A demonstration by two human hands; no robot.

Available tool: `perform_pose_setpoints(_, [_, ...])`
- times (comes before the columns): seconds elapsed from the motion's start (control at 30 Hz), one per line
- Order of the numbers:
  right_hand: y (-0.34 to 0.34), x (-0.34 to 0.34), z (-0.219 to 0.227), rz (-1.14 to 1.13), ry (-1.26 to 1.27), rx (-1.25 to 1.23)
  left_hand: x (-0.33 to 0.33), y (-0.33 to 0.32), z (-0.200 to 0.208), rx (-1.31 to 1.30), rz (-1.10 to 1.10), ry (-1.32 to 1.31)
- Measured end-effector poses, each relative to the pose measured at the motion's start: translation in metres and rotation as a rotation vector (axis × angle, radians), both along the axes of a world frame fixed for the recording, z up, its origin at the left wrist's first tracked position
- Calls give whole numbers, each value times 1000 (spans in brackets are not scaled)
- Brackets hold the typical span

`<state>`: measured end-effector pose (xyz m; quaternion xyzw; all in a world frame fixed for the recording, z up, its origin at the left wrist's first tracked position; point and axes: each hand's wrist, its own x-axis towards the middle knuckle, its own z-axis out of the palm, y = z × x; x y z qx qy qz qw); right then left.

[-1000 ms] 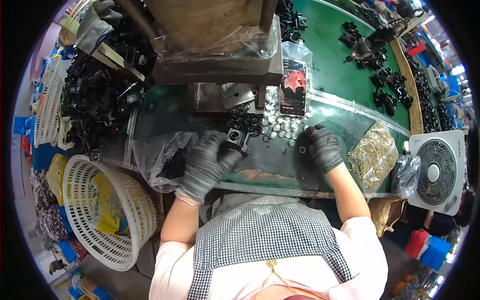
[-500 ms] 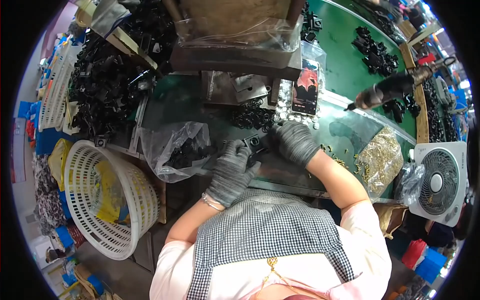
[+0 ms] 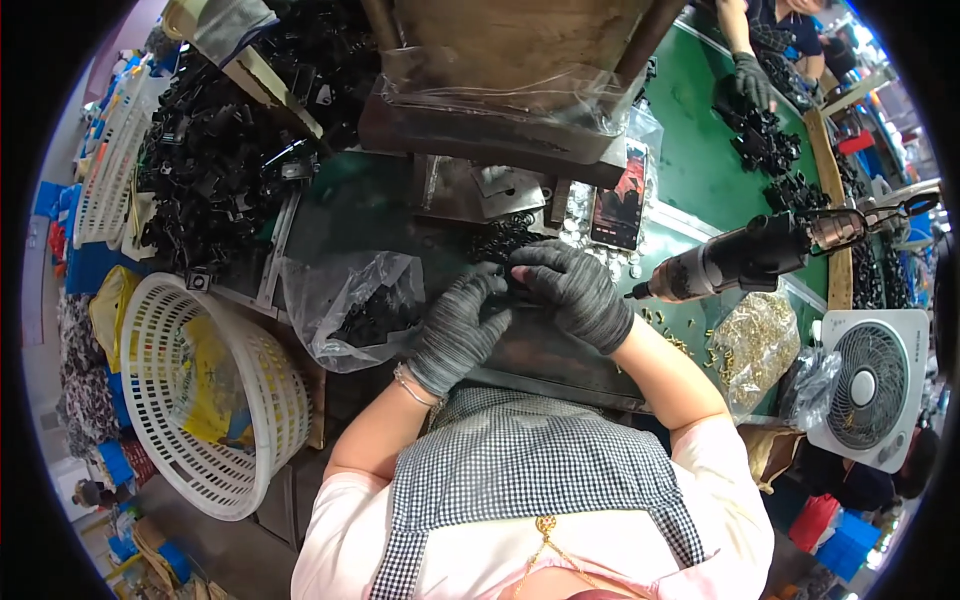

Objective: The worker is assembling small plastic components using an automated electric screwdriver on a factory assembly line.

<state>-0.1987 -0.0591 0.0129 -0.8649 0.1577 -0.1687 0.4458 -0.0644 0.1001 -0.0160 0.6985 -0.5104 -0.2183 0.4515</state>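
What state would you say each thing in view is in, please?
Left hand, gloved, fingers curled
Right hand, gloved, one fingertip bare
Smartphone, screen lit
Electric screwdriver, slanted, tip toward left
Screw bag, loose screws beside it
Clear bag, holding black parts
White basket, yellow plastic inside
Fan, spinning or not unclear

the plastic bag is positioned left of the left hand. the power driver is located right of the right hand.

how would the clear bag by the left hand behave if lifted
The bag is probably floppy: it looks thin and crumpled. It would likely sag where the black parts inside bunch up, and those may shift, as they look loosely heaped.
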Motion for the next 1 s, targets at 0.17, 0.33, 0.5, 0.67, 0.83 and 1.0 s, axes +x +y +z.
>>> perform_pose_setpoints(0.17, [-10, 16, 12, 85, -185, -652, 28, -29, 21, 33, 86, 91])
perform_pose_setpoints(0.33, [-16, 24, 24, -36, 193, -655, 50, -79, 24, -143, 185, -155])
perform_pose_setpoints(0.5, [-17, -2, 17, -73, 56, -720, 61, -98, 18, -117, 257, -210])
perform_pose_setpoints(0.67, [-13, -67, 6, -61, 147, -607, 60, -101, 15, -110, 274, -213])
perform_pose_setpoints(0.83, [14, -115, 15, 30, 658, -409, 62, -100, 8, -96, 314, -354])
perform_pose_setpoints(1.0, [19, -142, -13, 94, 820, -421, 50, -91, 15, -129, 159, -122])
